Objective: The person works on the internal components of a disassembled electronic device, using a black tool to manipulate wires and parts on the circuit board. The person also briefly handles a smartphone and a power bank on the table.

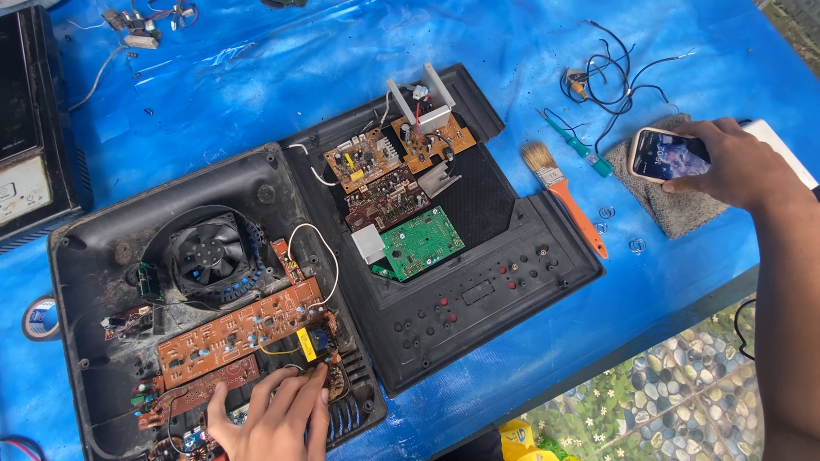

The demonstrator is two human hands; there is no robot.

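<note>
- Landmark: opened black appliance casing (102,256), two halves laid flat on the blue tarp (256,77).
- Left hand (273,423) rested at the near edge of the casing's left half, fingers spread, tips touching the brown circuit board (239,333) near a yellow component (307,344). Not pinching anything.
- Black cooling fan (207,253) sat in the left half, behind that board.
- Casing's right half held smaller brown boards (363,160) and a green board (421,242).
- Right hand (730,162) was well to the right of the casing, fingers curled around a smartphone (662,155), gripping its edges, screen up.
- Phone sat over a grey cloth (675,209) on the tarp.
- Orange-handled paintbrush (565,196) lay just beside the casing's right edge, between casing and cloth.
- Small green screwdriver (581,147) and tangled black wires (611,77) lay beyond the brush, further right of the casing.
- Tape roll (38,318) touched the casing's left edge.
</note>
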